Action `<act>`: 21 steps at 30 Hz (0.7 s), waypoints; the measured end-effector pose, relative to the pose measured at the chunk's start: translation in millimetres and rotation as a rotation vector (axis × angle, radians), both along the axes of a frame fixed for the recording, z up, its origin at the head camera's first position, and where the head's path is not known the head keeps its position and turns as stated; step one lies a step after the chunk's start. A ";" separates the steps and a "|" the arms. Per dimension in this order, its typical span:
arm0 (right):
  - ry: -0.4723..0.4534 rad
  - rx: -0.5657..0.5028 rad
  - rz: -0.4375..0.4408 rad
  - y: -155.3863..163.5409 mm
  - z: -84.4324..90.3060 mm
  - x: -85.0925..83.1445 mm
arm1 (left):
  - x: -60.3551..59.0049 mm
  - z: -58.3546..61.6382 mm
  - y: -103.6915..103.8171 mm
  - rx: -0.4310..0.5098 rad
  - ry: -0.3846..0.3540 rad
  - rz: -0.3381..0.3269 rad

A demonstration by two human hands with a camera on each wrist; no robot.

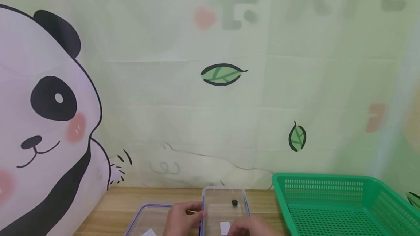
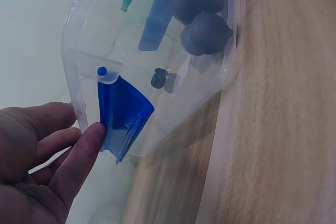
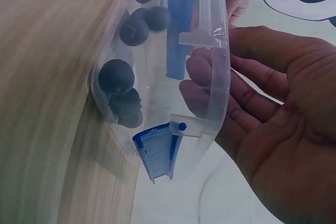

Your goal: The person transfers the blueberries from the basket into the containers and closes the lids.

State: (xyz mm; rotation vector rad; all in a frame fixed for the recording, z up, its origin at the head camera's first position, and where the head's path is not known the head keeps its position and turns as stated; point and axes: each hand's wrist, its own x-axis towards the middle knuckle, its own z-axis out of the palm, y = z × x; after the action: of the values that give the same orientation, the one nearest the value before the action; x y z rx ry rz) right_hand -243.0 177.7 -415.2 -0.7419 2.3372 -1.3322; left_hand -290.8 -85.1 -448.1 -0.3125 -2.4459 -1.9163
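A clear plastic box with blue side latches stands on the table. Inside lie several dark round fruits that look like blueberries; in the head view a single one shows, near a white patch. My left hand touches the box's left side with nearly straight fingers, one fingertip against a latch. Over the right rim reaches my right hand, its fingers loosely bent. Two of its fingertips show through the box wall with no fruit visible on them; the thumb tip is partly hidden.
Left of the box lies a clear plastic piece with a blue edge, a lid or second box. A green slatted basket stands at the right. Behind the wooden table hangs a printed panda backdrop.
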 end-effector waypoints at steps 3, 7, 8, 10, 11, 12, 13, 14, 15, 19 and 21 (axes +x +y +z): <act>-0.015 -0.002 -0.015 1.5 2.5 0.8 | -0.6 -0.4 0.4 -0.005 0.000 -0.002; -0.018 -0.009 -0.052 6.7 12.0 4.0 | -2.7 -0.6 0.6 -0.022 -0.009 -0.003; -0.007 0.001 -0.061 8.9 15.5 4.7 | -3.3 -0.5 0.7 -0.028 -0.012 -0.002; 0.031 0.010 -0.089 13.3 24.6 8.4 | -4.0 -0.5 0.5 -0.042 -0.017 0.001; 0.066 0.013 -0.094 16.0 29.0 10.0 | -4.2 -0.3 0.5 -0.046 -0.018 0.003; 0.106 0.016 -0.105 18.9 34.1 12.0 | -4.3 -0.2 0.6 -0.048 -0.019 0.004; 0.142 0.019 -0.122 22.4 39.3 13.9 | -4.3 -0.1 0.6 -0.050 -0.019 0.005; 0.183 0.019 -0.140 26.9 43.6 15.5 | -4.2 -0.1 0.7 -0.051 -0.018 0.008; 0.216 0.009 -0.167 31.3 48.3 17.6 | -4.0 -0.2 0.7 -0.051 -0.017 0.008; 0.362 0.017 -0.287 55.2 62.5 21.3 | -3.0 -0.3 1.1 -0.046 -0.012 0.013; 0.418 0.038 -0.356 69.7 68.0 23.3 | -2.4 -0.4 1.2 -0.042 -0.013 0.014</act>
State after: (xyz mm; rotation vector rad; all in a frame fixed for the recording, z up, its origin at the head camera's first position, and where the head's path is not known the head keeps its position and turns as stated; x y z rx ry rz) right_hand -219.7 247.3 -347.3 -0.6653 2.9295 -1.3690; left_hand -293.3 -83.9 -448.6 -0.2836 -2.4927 -1.8689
